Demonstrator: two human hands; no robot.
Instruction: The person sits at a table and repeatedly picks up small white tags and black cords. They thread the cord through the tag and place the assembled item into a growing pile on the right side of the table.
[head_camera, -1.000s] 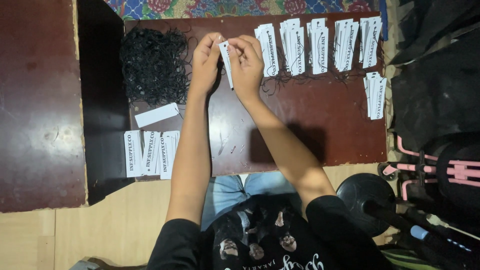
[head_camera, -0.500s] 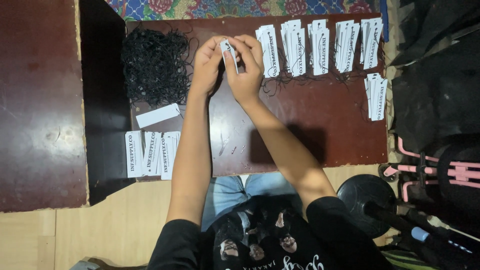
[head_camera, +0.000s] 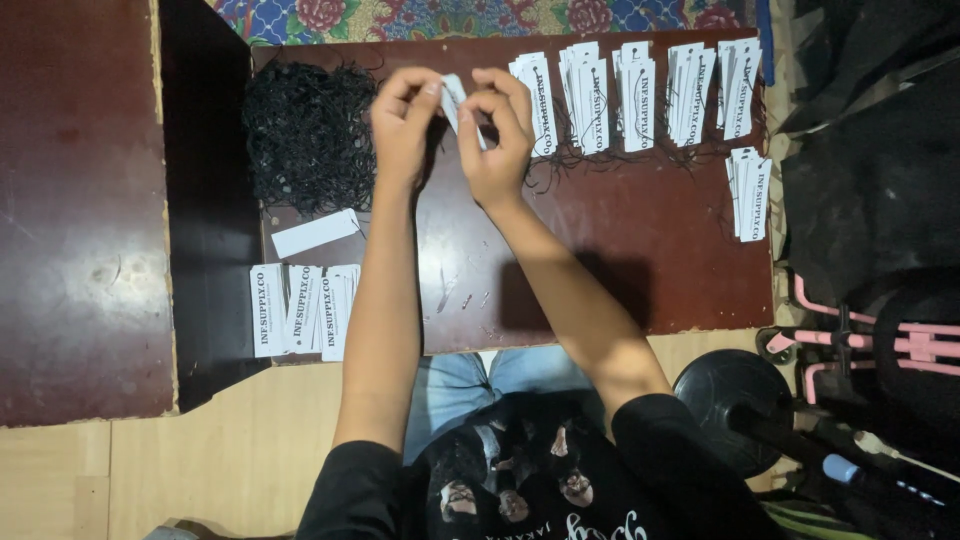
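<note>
My left hand (head_camera: 405, 125) and my right hand (head_camera: 497, 140) meet above the far middle of a dark red table (head_camera: 640, 270). Both pinch one small white paper tag (head_camera: 455, 98) between their fingertips. A thin black string seems to hang from the tag, but it is too fine to tell. A tangled heap of black strings (head_camera: 310, 135) lies just left of my left hand. Rows of white tags with strings (head_camera: 640, 95) lie to the right of my right hand.
A fanned stack of plain white tags (head_camera: 300, 308) lies at the table's near left corner, and a single tag (head_camera: 315, 232) above it. A short tag pile (head_camera: 752, 195) sits at the right edge. A black round base (head_camera: 735, 405) and pink frame (head_camera: 880, 340) stand on the right.
Both hands have shifted slightly and turned the tag between the fingertips; it now sits lower between the thumbs. The tags on the table have not moved.
</note>
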